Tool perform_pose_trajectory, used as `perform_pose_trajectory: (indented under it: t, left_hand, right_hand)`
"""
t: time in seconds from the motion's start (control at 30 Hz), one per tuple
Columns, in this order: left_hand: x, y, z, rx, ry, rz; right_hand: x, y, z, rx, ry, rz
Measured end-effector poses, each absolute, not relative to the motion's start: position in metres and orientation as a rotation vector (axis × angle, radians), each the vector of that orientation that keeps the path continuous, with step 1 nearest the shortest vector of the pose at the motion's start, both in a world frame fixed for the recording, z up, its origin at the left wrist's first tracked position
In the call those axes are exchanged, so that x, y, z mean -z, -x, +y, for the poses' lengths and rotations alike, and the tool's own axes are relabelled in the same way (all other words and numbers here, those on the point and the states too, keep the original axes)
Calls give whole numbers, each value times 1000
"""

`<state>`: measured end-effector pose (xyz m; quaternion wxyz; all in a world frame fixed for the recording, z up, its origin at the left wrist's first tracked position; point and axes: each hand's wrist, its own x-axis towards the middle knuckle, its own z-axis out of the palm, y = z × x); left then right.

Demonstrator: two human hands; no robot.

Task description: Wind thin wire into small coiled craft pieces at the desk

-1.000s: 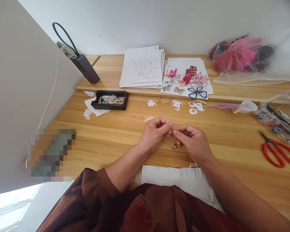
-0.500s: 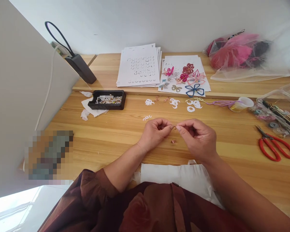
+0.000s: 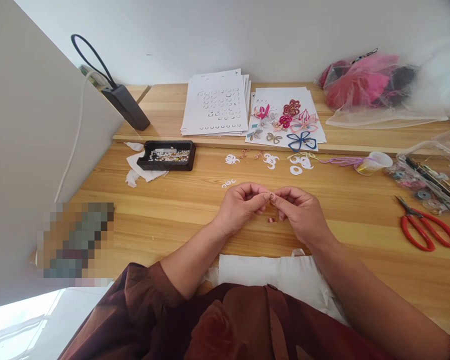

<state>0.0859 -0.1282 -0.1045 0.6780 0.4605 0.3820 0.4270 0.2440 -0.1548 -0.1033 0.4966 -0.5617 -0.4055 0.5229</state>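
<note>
My left hand (image 3: pixel 242 207) pinches a tiny copper-brown curved piece (image 3: pixel 272 197), apparently wound with thread, between thumb and forefinger. At the same spot the thumb and forefinger of my right hand (image 3: pixel 303 212) are closed on it too, and the fingertips of both hands nearly touch. Fingers cover most of the piece. Just below them is a small bobbin of pinkish-brown thread (image 3: pixel 271 220); whether it hangs or lies on the wood I cannot tell. Beyond my hands lie small white paper rings (image 3: pixel 228 183) and larger white crescent cutouts (image 3: pixel 271 160).
Red-handled scissors (image 3: pixel 427 227) lie at the right by a clear plastic box (image 3: pixel 431 150) of supplies. A black tray (image 3: pixel 167 165) of beads stands left. Behind are paper sheets (image 3: pixel 213 107), thread flowers (image 3: pixel 302 141) and a cup (image 3: pixel 378 162). A white cloth (image 3: pixel 262 267) lies before me.
My right hand has moved slightly left and turned inward, so its fingertips are closer to my left hand's. The bobbin has shifted a little to the right. My left hand stays almost still.
</note>
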Motion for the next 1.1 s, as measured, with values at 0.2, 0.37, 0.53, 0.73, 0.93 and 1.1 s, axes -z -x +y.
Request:
perform_pose_trajectory:
  t: [0.2,0.37,0.53,0.73,0.93,1.1]
  left_hand:
    - [107,-88,-127,-1106,-1035,985]
    - [111,-88,-127,-1128,-1190,1079]
    - [111,-88,-129,-1005,-1343,1016]
    - [103,-87,-131,-839,-1222,892]
    - [102,-85,-129,-828,-1117,823]
    - [103,-84,-129,-829,-1083,800]
  right_hand:
    - [106,-238,-167,-1181,1387,-1215]
    - [102,-238,-173,-903,1392,-1417]
    - [97,-245,-167,-630,1395,-1438]
    - [100,-252,-157,-711,1383,-1312]
    - [105,-254,-151,-847,1364,-1235]
    - [105,-253,-150,-918,1363,-1187]
